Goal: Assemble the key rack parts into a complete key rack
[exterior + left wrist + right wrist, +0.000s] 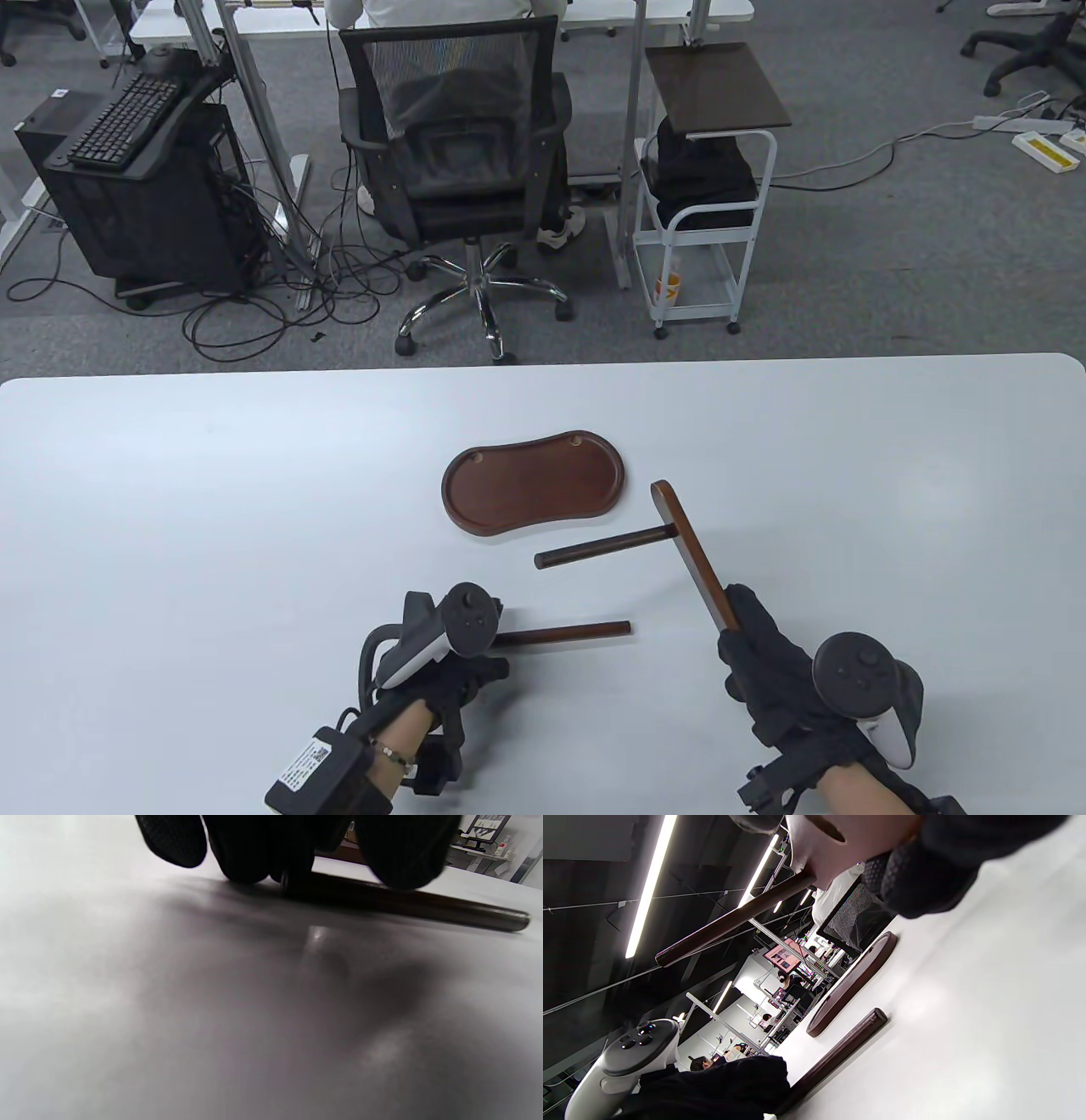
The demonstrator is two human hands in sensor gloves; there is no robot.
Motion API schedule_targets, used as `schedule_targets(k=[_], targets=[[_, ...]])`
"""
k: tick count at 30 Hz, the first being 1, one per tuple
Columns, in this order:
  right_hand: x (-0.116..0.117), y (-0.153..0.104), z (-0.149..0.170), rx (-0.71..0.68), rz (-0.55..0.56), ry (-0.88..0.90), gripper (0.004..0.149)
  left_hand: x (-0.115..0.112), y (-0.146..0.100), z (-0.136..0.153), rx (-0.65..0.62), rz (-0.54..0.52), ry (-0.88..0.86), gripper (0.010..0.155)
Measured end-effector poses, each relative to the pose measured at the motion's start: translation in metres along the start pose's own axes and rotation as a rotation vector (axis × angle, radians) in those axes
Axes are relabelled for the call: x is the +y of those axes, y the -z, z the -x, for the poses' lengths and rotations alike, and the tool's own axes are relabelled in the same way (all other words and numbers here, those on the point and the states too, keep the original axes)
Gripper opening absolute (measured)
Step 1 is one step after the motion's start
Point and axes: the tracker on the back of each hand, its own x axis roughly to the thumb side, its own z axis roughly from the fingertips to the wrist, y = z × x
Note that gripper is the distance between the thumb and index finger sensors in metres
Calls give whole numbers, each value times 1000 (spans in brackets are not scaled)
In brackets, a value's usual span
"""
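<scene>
two hands | left hand (441,671) grips 1 loose rod (564,633) | right hand (772,671) grips 1 t-piece (679,535) | 1 tray (534,492)

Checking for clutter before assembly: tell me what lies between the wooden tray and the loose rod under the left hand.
In the table view, between the tray and the loose rod runs the peg of the T-shaped piece that the right hand holds.

A high camera looks down across the worktop (254,475) toward the office; both wrist cameras sit low beside it, the right tilted sideways, sharing the loose rod (564,633).
</scene>
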Motion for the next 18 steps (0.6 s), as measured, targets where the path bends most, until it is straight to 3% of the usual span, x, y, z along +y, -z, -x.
schedule_targets(k=[18], targets=[[-1,1,1,5,-1,17,64,-17,2,-11,17,-81,200,54]])
